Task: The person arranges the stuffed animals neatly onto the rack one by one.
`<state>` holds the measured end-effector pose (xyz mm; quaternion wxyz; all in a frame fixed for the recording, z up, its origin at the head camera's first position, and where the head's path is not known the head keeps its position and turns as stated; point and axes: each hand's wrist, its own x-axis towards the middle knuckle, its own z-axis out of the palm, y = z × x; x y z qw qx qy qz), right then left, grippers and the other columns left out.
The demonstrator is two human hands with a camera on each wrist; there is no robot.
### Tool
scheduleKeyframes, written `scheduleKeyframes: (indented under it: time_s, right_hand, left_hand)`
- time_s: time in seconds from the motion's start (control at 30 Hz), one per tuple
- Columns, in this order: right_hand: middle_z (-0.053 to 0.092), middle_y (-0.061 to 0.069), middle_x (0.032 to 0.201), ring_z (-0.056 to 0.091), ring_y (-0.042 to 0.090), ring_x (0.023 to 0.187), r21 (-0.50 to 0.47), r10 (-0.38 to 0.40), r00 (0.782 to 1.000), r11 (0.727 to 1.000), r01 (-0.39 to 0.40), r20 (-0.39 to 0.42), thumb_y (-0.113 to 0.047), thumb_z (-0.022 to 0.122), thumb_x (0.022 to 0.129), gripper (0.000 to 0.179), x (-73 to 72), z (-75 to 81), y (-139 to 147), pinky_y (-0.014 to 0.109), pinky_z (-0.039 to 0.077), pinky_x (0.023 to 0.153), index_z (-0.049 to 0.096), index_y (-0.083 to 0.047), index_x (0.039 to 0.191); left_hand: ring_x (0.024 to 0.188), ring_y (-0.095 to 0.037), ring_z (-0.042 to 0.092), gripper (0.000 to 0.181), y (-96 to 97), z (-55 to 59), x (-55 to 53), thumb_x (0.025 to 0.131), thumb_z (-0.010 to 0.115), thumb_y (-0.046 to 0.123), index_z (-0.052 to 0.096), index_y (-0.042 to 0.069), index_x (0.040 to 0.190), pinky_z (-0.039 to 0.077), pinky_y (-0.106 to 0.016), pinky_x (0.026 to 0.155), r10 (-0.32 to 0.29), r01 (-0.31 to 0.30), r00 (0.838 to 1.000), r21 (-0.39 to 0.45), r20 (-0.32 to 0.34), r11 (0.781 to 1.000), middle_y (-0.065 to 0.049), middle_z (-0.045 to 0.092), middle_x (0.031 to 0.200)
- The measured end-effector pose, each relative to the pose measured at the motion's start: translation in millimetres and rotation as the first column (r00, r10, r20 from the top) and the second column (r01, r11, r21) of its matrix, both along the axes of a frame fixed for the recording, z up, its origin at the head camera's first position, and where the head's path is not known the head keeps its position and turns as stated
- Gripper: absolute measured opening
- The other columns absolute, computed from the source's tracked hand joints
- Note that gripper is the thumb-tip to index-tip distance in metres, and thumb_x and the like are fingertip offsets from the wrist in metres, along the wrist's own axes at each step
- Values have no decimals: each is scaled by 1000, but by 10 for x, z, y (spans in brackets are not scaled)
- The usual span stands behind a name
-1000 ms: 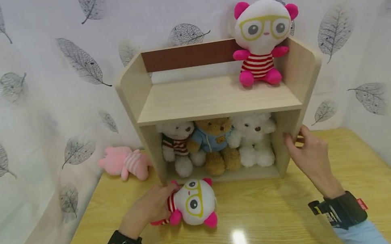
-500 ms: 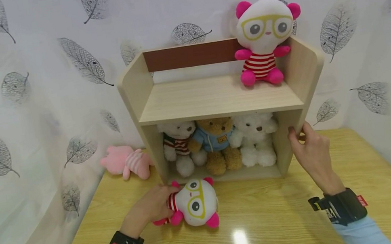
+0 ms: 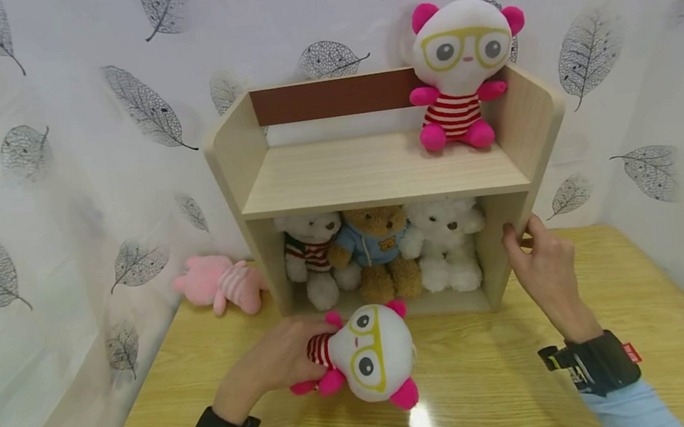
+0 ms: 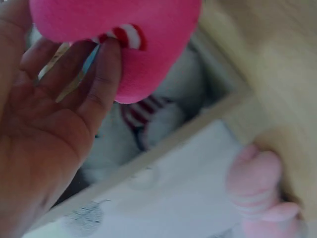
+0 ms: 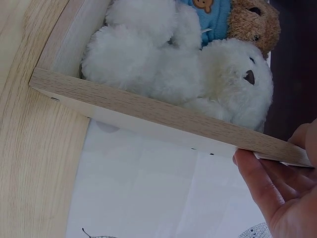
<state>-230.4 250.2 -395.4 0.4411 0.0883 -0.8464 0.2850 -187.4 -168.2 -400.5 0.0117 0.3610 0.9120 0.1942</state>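
Note:
My left hand (image 3: 285, 354) grips a white and pink panda plush (image 3: 377, 351) with yellow glasses by its striped body. Its head points right, in front of the small wooden shelf (image 3: 375, 174). In the left wrist view, the pink legs (image 4: 148, 54) of this toy fill the top, with my fingers against them. My right hand (image 3: 546, 270) holds the front edge of the shelf's right side panel, thumb inside and fingers outside. The right wrist view shows those fingers (image 5: 260, 186) along the panel (image 5: 163, 114).
A matching panda plush (image 3: 460, 78) sits upright on the upper shelf, at right. Below sit a grey-white bear (image 3: 316, 259) in stripes, a brown bear (image 3: 379, 252) in a blue hoodie and a white bear (image 3: 448, 243). A pink plush (image 3: 223, 285) lies left of the shelf.
My left hand has moved right and slightly toward me with the panda plush, which shows larger now. My right hand stays at the shelf's side panel.

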Motion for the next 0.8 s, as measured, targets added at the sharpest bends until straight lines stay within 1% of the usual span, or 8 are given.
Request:
scheduleKeyframes:
  time_s: [0.13,0.23,0.3,0.4,0.57,0.6,0.67,0.8]
  right_hand:
    - [74,27,88,73,45,67,3,-2,1000,1000,2,-2,-3,62,94,16,5,9,-6,53,53,55,65,10,104]
    - [74,27,89,73,46,67,1,4,1000,1000,-4,-9,-2,62,94,15,9,12,-11,54,53,56,65,10,104]
    - [74,28,89,72,46,67,1,7,1000,1000,-7,-13,-2,62,94,16,12,13,-14,55,52,57,65,10,104]
    - [74,28,89,72,46,67,2,10,1000,1000,-10,-16,-2,62,94,16,15,10,-13,56,52,57,65,10,105]
    - [73,28,88,72,46,67,7,10,1000,1000,-10,-14,-2,61,94,17,12,-1,-4,57,53,57,64,10,105]
    - [73,28,88,72,46,68,8,10,1000,1000,-10,-13,-2,61,94,17,9,-4,-2,57,53,57,64,11,105]
    - [73,28,87,72,46,68,8,12,1000,1000,-12,-14,-2,61,95,16,4,-10,0,57,54,57,63,11,104]
    - [73,29,86,73,45,67,8,11,1000,1000,-11,-19,-2,61,95,16,-5,-12,1,57,54,59,62,11,102]
  left_hand:
    - [103,-11,62,54,120,175,47,71,85,24,72,19,123,53,-30,90,-35,37,998,44,-52,998,9,72,118]
    - [103,-10,61,54,216,337,77,72,87,25,72,19,124,52,-30,91,-64,71,993,71,-95,995,8,72,117]
    - [104,-11,61,54,273,455,90,73,87,25,72,18,124,52,-30,90,-79,89,989,73,-129,993,6,73,116]
    - [105,-13,62,55,351,638,100,73,88,26,72,17,125,54,-30,89,-90,104,979,70,-181,992,3,73,118]
    - [108,-15,64,54,438,898,78,74,88,27,72,15,124,54,-33,94,-100,124,957,75,-271,989,1,73,119]
    - [108,-15,65,54,451,940,70,74,88,28,72,14,123,54,-33,95,-99,125,953,76,-286,989,0,74,118]
    - [107,-16,64,54,473,1018,58,75,88,30,72,14,123,56,-33,91,-87,112,948,64,-307,992,0,73,118]
    - [103,-18,62,55,515,1143,43,74,88,33,72,16,124,59,-32,77,-51,67,933,33,-356,997,0,73,117]
